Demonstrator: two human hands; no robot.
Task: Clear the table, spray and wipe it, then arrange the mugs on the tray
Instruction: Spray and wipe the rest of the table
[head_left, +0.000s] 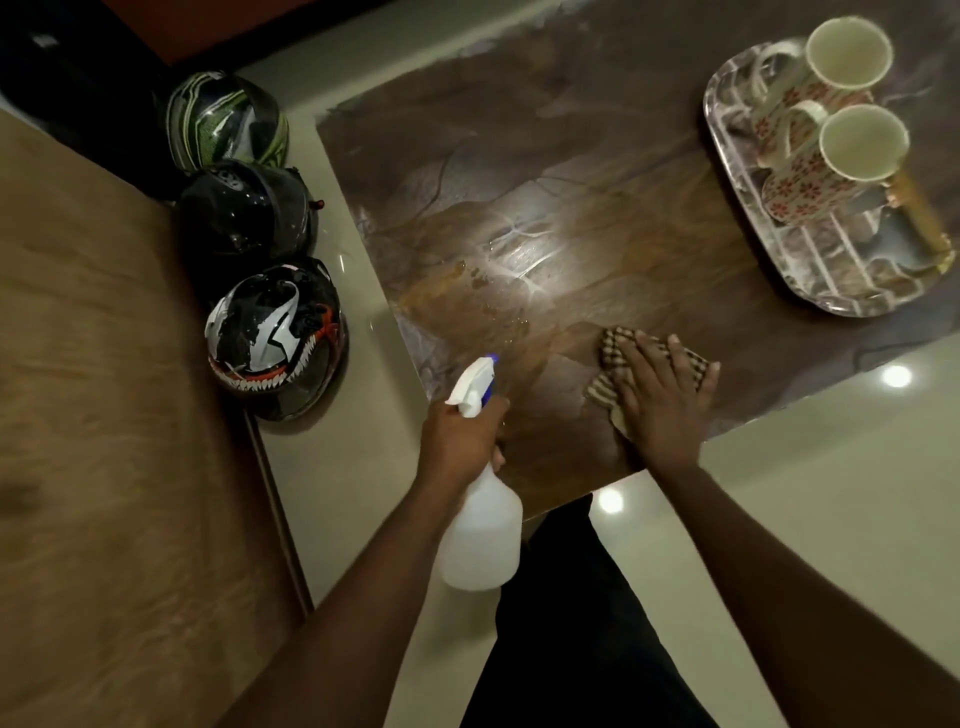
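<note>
Left hand (460, 434), lower centre of frame, is wrapped around the neck of a white spray bottle (480, 530) – fingers curled at the trigger, nozzle aimed up-frame over the table (545, 156). Bottle body hangs below the hand, past the table's near edge, over the floor (831, 493).

Right hand (662, 400), just right of centre, lies flat with fingers extended, pressing a checked cloth (621, 353) onto the tabletop near the near edge. Cloth shows above and left of the fingers; the rest is under the palm.

Table is dark brown with a marbled pattern. Wet droplets and a glare patch (498, 275) sit at frame centre, above-left of the cloth.

Tray (727, 150) – shiny, metallic-looking – is at the upper right of the frame, on the table's far right part, well apart from both hands. 2 mugs stand on it, white with a red flower print, openings facing the camera: mug 1 (847, 57) at the top, mug 2 (852, 156) just below it, close together; can't tell if they touch. A gold-coloured tray handle (919, 208) shows at the right edge.

3 helmets (260, 244) are lined up on the floor at left of frame, between the table and a tan surface (104, 364).
</note>
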